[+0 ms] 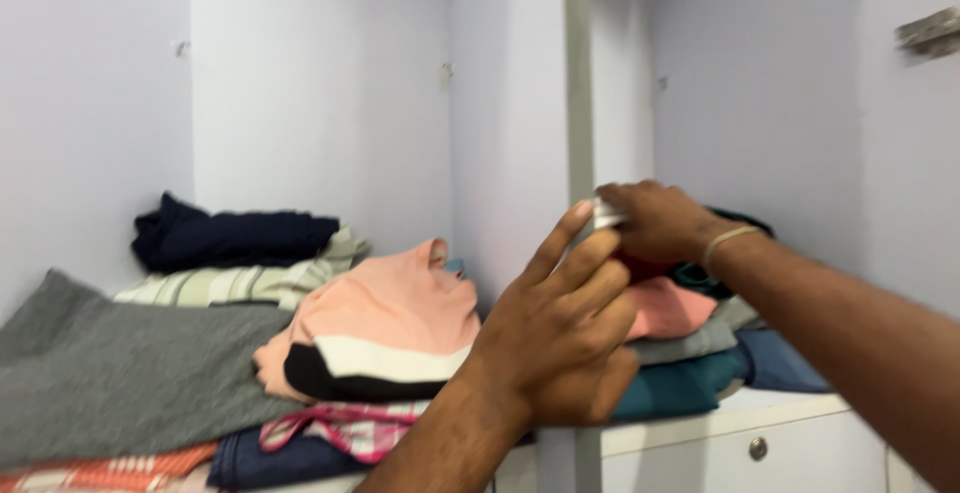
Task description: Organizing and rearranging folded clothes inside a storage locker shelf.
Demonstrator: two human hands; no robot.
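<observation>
Both hands are up at the right-hand compartment of the wardrobe shelf. Right hand (655, 221) lies palm-down on top of the folded stack (690, 353) there, fingers curled loosely over a small white thing (606, 214) at its fingertips; blur keeps me from telling whether it is pinched or only touched. Left hand (565, 328) sits in front of the stack, fingers half-spread and raised, not closed on anything I can see, its index tip just beside that white thing. The stack rests near the shelf's front edge (700, 431), layers uneven, teal and grey at the bottom, pink above. My worry: a downward or sideways press from the right hand could slide the upper layers off the teal base and over the edge. The peach garment (385, 328) beyond the divider (578, 103) already slumps loosely, so a knock from the left forearm could drag it out too.
</observation>
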